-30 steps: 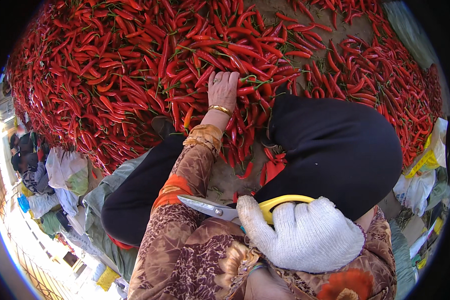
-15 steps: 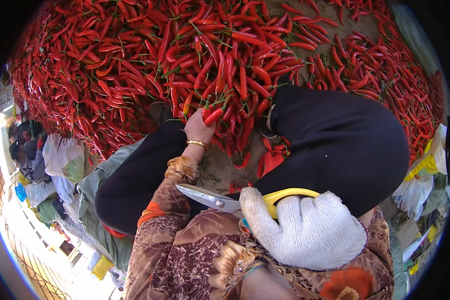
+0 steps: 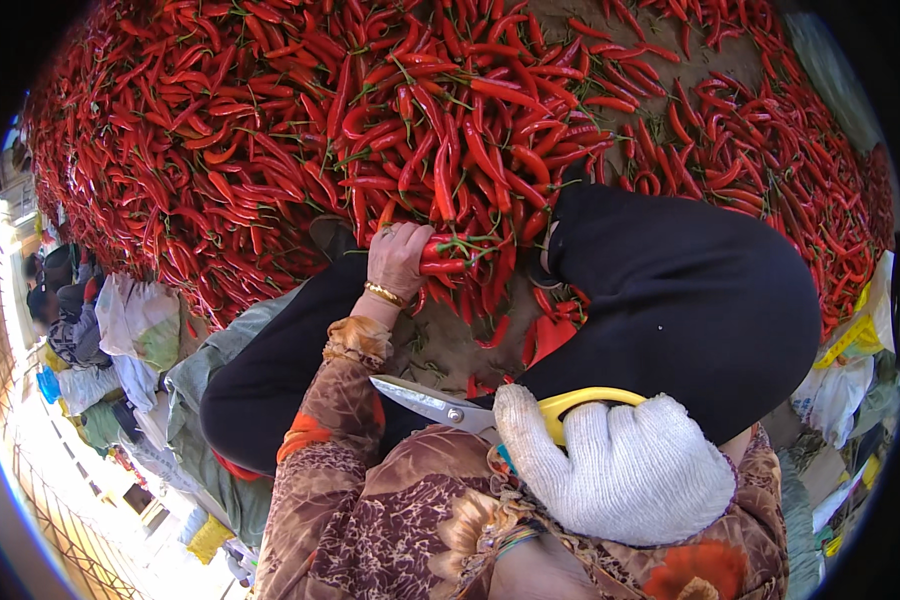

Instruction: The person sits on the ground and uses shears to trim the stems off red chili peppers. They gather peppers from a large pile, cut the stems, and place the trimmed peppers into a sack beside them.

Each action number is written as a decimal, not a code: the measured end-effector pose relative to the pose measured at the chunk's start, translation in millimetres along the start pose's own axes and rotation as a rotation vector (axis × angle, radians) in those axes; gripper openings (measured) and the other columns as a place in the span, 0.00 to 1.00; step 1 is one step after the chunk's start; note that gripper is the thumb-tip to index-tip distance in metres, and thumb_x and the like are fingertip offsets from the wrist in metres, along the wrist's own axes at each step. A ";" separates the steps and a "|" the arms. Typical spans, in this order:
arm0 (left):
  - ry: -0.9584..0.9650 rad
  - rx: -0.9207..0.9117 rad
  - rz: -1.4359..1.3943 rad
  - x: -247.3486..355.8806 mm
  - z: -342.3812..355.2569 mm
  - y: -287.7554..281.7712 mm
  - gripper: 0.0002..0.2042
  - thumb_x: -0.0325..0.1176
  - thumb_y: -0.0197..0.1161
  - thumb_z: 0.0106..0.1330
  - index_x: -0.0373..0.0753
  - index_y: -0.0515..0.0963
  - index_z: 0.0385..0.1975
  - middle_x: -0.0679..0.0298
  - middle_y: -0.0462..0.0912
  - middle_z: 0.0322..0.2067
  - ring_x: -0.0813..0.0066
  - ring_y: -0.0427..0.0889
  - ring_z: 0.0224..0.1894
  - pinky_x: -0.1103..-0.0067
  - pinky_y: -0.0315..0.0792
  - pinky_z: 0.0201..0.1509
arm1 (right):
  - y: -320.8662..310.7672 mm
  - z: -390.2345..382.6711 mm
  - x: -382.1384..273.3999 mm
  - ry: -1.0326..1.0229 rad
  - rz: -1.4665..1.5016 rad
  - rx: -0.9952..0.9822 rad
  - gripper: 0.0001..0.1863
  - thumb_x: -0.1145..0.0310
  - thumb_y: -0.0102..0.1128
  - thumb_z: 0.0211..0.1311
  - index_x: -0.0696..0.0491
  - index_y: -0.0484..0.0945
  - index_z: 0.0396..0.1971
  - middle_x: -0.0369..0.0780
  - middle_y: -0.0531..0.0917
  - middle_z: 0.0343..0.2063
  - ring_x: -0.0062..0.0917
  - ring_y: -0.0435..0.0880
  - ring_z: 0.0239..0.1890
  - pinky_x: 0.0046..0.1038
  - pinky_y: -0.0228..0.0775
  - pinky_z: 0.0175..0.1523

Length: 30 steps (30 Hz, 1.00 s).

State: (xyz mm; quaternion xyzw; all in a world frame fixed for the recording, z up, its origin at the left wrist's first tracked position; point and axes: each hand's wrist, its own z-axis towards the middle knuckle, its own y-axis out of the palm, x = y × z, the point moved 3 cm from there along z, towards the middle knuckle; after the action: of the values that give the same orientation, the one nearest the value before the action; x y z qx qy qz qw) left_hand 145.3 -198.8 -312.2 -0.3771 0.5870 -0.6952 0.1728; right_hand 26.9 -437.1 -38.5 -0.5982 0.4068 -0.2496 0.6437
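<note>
My left hand [image 3: 397, 260], bare with a gold bracelet at the wrist, is closed around a few red chili peppers [image 3: 442, 266] at the near edge of a big heap of chilies [image 3: 240, 140]. Green stems stick out of the bunch to the right. Its fingers are partly hidden, so how many it holds is unclear. Close to my body, my right hand [image 3: 625, 465] wears a white knitted glove and grips scissors [image 3: 454, 412] by their yellow handles. The blades point left, toward my left forearm, apart from the peppers.
My bent legs in black trousers [image 3: 685, 310] flank a patch of ground with loose chilies and stem bits. More chilies [image 3: 730, 150] spread to the far right. White and green sacks [image 3: 135, 320] lie at the left, where another person [image 3: 70, 315] sits. Further sacks [image 3: 835, 385] lie at the right.
The left hand has turned over the bunch, and the peppers' stems now point right. The gloved right hand keeps its grip on the scissors, and the view has shifted slightly.
</note>
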 end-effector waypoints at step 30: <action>0.336 0.043 -0.025 23.9 103.9 -0.2 0.22 0.31 0.60 0.59 0.43 0.73 0.56 0.60 0.78 0.35 0.60 0.81 0.41 0.67 0.72 0.48 | 3.9 3.1 7.1 0.037 0.099 0.024 0.21 0.64 0.61 0.57 0.54 0.80 0.52 0.31 0.67 0.13 0.19 0.67 0.10 0.26 0.55 0.13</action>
State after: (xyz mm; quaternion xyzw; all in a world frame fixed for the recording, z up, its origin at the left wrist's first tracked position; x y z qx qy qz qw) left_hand 205.2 -286.3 -301.6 -0.2589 0.5878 -0.7631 0.0717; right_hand 32.7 -440.5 -44.0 -0.5649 0.4447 -0.2331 0.6548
